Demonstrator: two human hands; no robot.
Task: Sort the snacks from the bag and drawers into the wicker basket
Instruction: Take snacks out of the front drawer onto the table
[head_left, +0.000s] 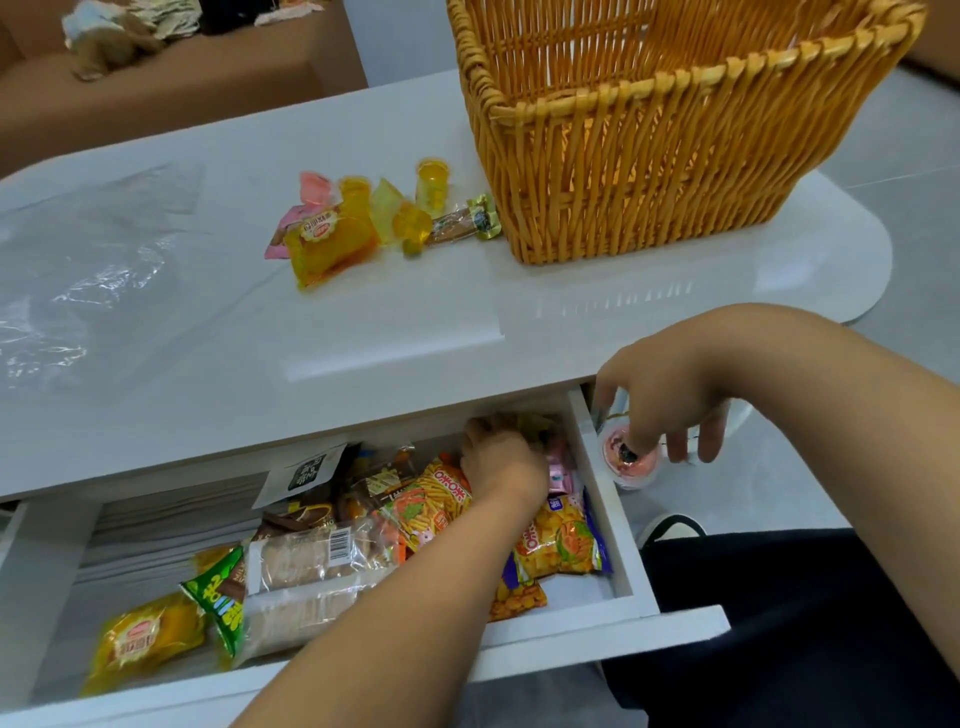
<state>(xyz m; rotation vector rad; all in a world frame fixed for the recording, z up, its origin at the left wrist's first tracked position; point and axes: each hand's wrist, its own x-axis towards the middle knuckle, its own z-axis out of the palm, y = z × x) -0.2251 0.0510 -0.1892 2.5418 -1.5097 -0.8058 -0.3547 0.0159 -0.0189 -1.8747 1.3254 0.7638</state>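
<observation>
Snacks (431, 506) crowd the drawer (602, 499) beneath the left hand (501, 460), grasp hidden, while right hand (660, 395) pinches a pink cup (631, 462); lift each cleanly.

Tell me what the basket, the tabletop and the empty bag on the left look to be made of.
Wicker basket: woven cane or rattan, by its look, honey-coloured with upright strands and a braided rim. Tabletop: smooth glossy white, maybe lacquer or stone-like; it mirrors the basket's strands. Bag: thin clear plastic film, crinkled, with bright glints.
</observation>
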